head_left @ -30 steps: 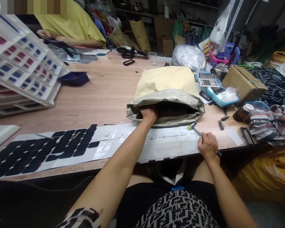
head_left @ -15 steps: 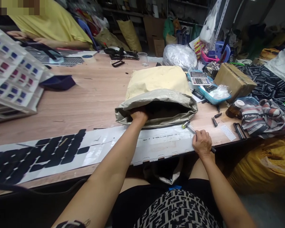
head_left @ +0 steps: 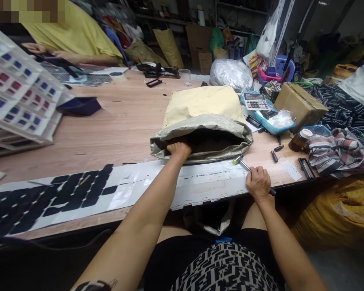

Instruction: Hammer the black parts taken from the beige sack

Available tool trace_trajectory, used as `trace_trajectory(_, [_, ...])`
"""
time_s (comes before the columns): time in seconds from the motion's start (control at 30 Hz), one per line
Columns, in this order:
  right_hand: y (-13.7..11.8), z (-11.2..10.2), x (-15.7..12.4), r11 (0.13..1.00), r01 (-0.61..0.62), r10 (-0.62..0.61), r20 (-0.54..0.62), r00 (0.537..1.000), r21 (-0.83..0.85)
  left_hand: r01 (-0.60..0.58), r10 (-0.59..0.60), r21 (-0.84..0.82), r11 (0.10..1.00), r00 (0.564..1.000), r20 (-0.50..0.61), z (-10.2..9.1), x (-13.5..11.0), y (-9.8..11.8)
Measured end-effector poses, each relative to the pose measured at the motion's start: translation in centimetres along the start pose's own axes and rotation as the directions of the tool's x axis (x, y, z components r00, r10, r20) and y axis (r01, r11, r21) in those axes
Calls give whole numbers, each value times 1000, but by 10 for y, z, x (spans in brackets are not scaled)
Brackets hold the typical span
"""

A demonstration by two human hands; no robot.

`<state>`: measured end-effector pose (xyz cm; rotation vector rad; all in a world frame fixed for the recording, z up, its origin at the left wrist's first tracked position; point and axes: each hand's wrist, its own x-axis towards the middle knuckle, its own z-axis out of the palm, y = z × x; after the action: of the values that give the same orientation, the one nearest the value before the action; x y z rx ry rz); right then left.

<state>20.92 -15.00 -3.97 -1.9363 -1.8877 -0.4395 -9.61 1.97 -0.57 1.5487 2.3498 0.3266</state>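
Cream-and-grey woven sack (head_left: 204, 104) gapes, left hand (head_left: 179, 150) inside, grip and whatever remains there hidden from me, right hand (head_left: 258, 182) holding a silver-shafted hammer (head_left: 245, 165), flat black pieces (head_left: 92, 195) laid near left.

left arm (head_left: 148, 210) is outstretched, right hand (head_left: 258, 182) curled.

The sack (head_left: 203, 104) looks like matt paper outside and rough woven plastic at its mouth, the hammer (head_left: 245, 165) shows shiny metal, the counter (head_left: 121, 121) smooth wood grain, and over there a bulging bag (head_left: 230, 75) gleams in clear plastic.
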Motion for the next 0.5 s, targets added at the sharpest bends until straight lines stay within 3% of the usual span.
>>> trace_trajectory(0.1, [0, 0, 0, 1000, -5, 5, 3, 1000, 6, 11, -8, 29, 1000, 996, -84, -3, -14, -2])
trace_trajectory(0.17, [0, 1, 0, 1000, -5, 5, 3, 1000, 4, -127, 123, -3, 992, 966, -229, -5, -32, -4])
trace_trajectory(0.27, [1, 2, 0, 1000, 1, -1, 3, 1000, -3, -489, 438, -55, 871, 822, -364, 2, -69, -5])
trace_trajectory(0.33, [2, 4, 0, 1000, 4, -4, 2, 1000, -10, -681, 623, -129, 721, 719, -309, 15, -91, -5])
trace_trajectory(0.4, [3, 5, 0, 1000, 7, -7, -1, 1000, -15, -759, 726, -222, 613, 651, -223, 31, -107, -4])
trace_trajectory(0.43, [3, 6, 0, 1000, 8, -8, -5, 1000, -16, -763, 744, -260, 592, 641, -188, 40, -112, -4])
trace_trajectory(0.5, [3, 6, 0, 1000, 15, -15, -11, 1000, -13, -737, 736, -313, 600, 661, -145, 54, -116, -4])
